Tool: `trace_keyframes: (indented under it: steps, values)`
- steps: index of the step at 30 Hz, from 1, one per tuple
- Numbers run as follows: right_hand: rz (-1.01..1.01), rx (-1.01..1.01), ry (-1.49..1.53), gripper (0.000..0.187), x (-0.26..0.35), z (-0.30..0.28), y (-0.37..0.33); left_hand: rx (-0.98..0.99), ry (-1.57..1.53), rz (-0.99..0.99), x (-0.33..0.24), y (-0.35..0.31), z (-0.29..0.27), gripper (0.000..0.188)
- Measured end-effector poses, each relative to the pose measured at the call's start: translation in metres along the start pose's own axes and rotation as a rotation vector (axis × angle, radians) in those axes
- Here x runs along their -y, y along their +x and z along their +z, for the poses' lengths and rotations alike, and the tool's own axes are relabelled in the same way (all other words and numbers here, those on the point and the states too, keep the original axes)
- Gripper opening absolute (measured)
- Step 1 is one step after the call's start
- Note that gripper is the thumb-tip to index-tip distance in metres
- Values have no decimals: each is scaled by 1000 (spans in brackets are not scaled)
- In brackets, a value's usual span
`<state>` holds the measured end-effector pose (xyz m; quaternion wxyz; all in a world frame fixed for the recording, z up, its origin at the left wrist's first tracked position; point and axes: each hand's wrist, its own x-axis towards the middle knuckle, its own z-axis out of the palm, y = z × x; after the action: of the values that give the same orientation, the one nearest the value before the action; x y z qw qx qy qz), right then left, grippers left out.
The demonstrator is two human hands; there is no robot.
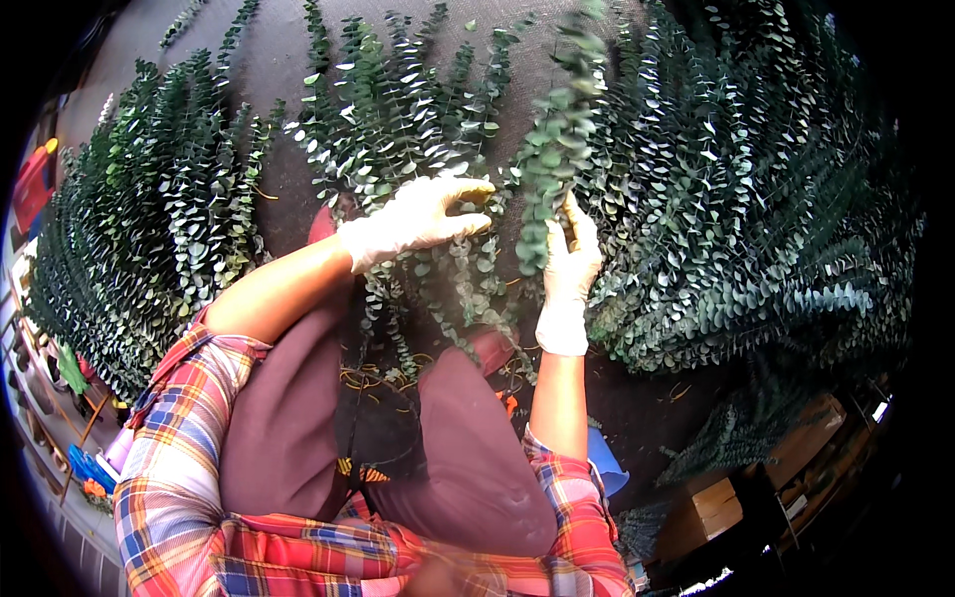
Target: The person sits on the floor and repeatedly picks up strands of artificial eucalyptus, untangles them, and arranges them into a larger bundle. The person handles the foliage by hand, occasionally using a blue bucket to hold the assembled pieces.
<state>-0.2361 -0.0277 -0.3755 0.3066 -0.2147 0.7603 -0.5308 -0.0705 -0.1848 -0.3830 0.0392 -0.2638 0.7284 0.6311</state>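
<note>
White gloves cover both hands. My right hand (571, 261) pinches a eucalyptus stem (559, 139) by its lower part; the stem stands away from me, its round leaves smeared by motion. Over the near end of the middle bunch of eucalyptus (393, 109) is my left hand (428, 212). Its thumb and fingers are curved with a gap between them, and nothing shows in that gap. Below this hand, leafy sprigs (477, 279) hang or lie between my knees, partly hidden by my arm and legs.
A large pile of eucalyptus (736, 199) spreads along the right, and another bunch (169, 189) lies on the left. Yellow rubber bands (373, 378) are scattered on the dark surface near my legs. A blue object (607, 463) sits by my right elbow, cardboard boxes (716, 507) at lower right.
</note>
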Motion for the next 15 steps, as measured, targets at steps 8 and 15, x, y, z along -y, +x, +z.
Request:
trace_keyframes:
  steps: [8, 15]
  values:
    - [-38, -345, 227, 30, 22, 2, 22, 101, -297, -199, 15, -1, -15, 46]
    - [-282, -439, 208, 26, 75, -18, 28, 101, -506, -226, 4, -5, -23, 49]
